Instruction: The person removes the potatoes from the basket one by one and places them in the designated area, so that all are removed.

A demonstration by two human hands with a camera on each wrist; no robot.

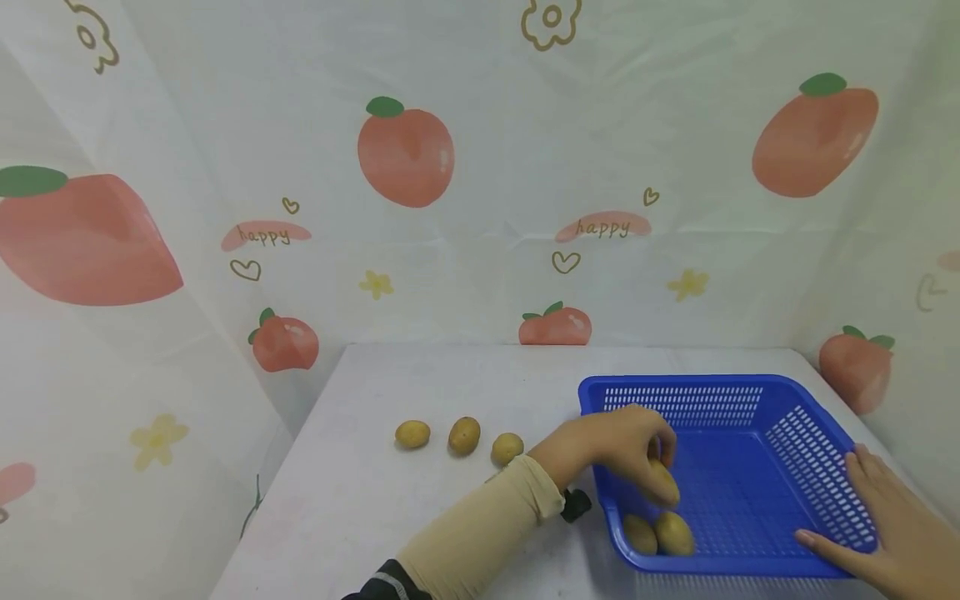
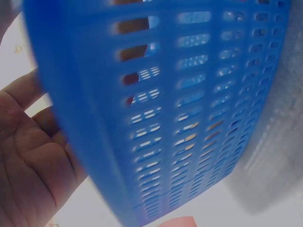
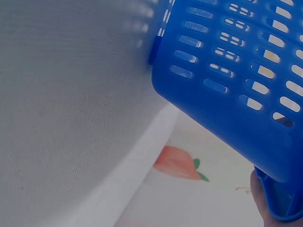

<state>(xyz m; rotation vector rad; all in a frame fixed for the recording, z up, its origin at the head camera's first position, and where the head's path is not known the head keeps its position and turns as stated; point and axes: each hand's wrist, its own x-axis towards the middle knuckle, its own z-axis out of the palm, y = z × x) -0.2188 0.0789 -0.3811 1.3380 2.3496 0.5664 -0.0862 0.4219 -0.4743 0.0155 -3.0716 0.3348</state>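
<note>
In the head view my left hand [image 1: 626, 446] reaches over the left side of a blue plastic basket [image 1: 750, 567] and holds a small potato [image 1: 663, 483] between thumb and fingers. Below it, two potatoes, one darker [image 1: 640, 533] and one lighter [image 1: 674, 533], lie in the basket's near left corner. My right hand [image 1: 896, 529] grips the basket's right rim, thumb over the inner side. The slotted basket wall [image 2: 99, 118] hides the left fingertips and potato in the left wrist view. In the right wrist view, right-hand fingers [image 3: 258, 194] show at the rim.
Left of the basket, three potatoes lie in a loose row on the white table: a left one [image 1: 412, 434], a middle one [image 1: 464, 436] and a right one [image 1: 507, 448]. A black device [image 1: 576, 505] sits under the left wrist. Fruit-printed cloth [image 1: 480, 275] hangs behind.
</note>
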